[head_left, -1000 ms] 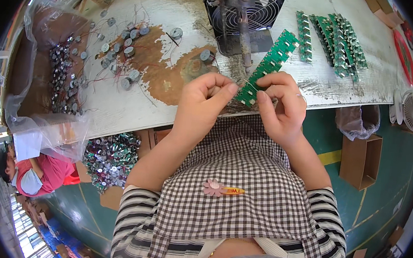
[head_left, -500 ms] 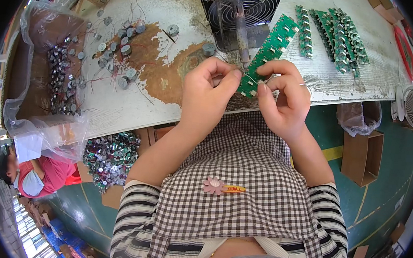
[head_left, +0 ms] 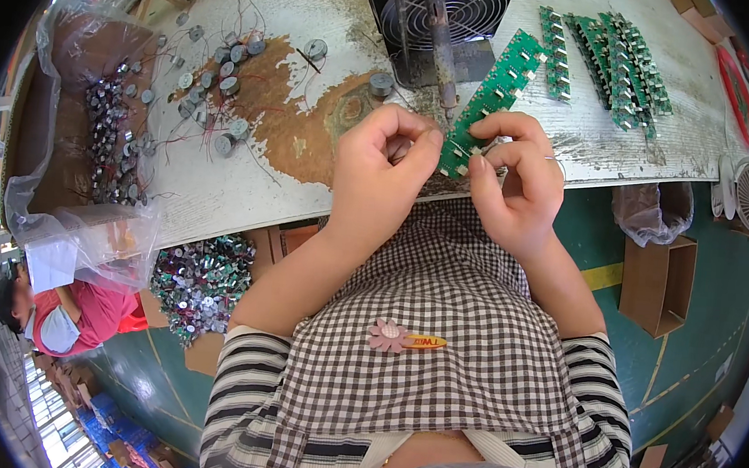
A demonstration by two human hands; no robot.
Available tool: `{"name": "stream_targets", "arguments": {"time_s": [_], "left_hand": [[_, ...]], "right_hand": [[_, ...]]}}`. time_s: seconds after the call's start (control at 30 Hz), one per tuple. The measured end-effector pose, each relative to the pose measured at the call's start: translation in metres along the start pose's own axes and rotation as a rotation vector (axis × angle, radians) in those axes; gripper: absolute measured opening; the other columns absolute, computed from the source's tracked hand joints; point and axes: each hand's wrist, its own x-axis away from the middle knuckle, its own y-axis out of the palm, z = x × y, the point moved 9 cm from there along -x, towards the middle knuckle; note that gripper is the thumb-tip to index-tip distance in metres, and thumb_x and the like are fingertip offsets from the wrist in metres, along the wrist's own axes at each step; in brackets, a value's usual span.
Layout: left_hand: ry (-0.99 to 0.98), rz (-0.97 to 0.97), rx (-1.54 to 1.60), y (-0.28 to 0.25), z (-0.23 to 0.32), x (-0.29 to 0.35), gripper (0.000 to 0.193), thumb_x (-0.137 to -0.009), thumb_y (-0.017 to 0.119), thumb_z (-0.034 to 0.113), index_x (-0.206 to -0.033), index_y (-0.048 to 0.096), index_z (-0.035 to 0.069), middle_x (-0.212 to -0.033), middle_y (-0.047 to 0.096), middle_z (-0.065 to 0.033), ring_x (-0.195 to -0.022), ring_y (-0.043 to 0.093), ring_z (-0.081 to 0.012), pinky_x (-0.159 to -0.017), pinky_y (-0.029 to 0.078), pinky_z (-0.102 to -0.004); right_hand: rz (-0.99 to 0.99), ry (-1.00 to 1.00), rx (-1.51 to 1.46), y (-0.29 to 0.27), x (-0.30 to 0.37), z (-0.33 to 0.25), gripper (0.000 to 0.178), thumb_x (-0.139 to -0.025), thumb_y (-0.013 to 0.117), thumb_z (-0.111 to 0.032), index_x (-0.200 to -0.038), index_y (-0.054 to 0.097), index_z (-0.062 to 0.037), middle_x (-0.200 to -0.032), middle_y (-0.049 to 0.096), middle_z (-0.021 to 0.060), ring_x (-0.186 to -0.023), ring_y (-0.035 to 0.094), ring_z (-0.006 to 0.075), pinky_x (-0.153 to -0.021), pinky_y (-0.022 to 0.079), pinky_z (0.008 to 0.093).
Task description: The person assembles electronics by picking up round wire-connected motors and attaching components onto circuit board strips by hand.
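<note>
A long green circuit board (head_left: 503,79) slants from the table's near edge toward the fan, with small pale metal parts along it. My right hand (head_left: 520,171) has curled fingers and thumb at the board's lower right edge, gripping it there. To the left of the board, my left hand (head_left: 385,160) pinches thumb and forefinger together close to its lower end. What lies in that pinch is too small to make out. An upright metal rod (head_left: 442,59) comes down just above the board's lower part, between the hands and the fan.
A black fan (head_left: 471,13) stands behind the rod. More circuit boards (head_left: 629,74) lie at the far right. Several small round motors with wires (head_left: 227,73) are scattered at left, near a plastic-lined box (head_left: 55,156) of similar parts. A cardboard box (head_left: 656,287) stands on the floor at right.
Both hands and the board have shifted very slightly to the right. A thin wire seen between the fingertips earlier is hardly visible now.
</note>
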Motion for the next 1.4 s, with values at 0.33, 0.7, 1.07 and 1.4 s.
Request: {"name": "stream_targets", "arguments": {"time_s": [0.33, 0.7, 1.07, 1.4], "left_hand": [[0.013, -0.042, -0.138, 0.0, 0.004, -0.006, 0.007, -0.076, 0.066, 0.004, -0.075, 0.06, 0.001, -0.07, 0.059, 0.0024, -0.056, 0.04, -0.0012, -0.05, 0.034, -0.0189], [0.009, -0.001, -0.159, -0.002, 0.002, -0.004, 0.007, -0.074, 0.067, 0.004, -0.074, 0.06, 0.001, -0.066, 0.058, 0.0019, -0.055, 0.042, -0.0027, -0.048, 0.035, -0.0204], [0.06, -0.096, -0.216, 0.002, 0.01, -0.004, 0.007, -0.078, 0.066, 0.001, -0.078, 0.059, 0.001, -0.081, 0.063, 0.0001, -0.06, 0.046, 0.0004, -0.051, 0.037, -0.0162], [0.89, -0.109, -1.247, -0.08, 0.067, -0.078, 0.025, -0.081, 0.057, 0.003, -0.105, 0.065, 0.003, -0.115, 0.062, -0.0119, -0.105, 0.057, -0.0301, -0.089, 0.047, -0.0355]], "right_hand": [[-0.005, 0.053, 0.012, 0.003, -0.001, 0.001, 0.013, -0.074, 0.065, 0.007, -0.075, 0.053, 0.0018, -0.089, 0.063, 0.0172, -0.062, 0.059, 0.0163, -0.054, 0.047, 0.0245], [-0.018, 0.046, 0.032, 0.005, 0.001, 0.0, 0.012, -0.074, 0.066, 0.006, -0.076, 0.054, 0.0017, -0.089, 0.062, 0.0173, -0.065, 0.06, 0.0175, -0.056, 0.048, 0.0251], [0.117, 0.183, -0.154, -0.012, 0.005, 0.018, 0.007, -0.083, 0.059, 0.006, -0.081, 0.054, 0.0023, -0.095, 0.059, 0.0157, -0.067, 0.054, 0.0122, -0.059, 0.045, 0.0214], [0.14, 0.307, -0.266, -0.005, 0.014, 0.035, 0.006, -0.089, 0.054, 0.005, -0.084, 0.052, 0.0017, -0.093, 0.059, 0.0133, -0.068, 0.053, 0.0093, -0.06, 0.045, 0.0199]]}}
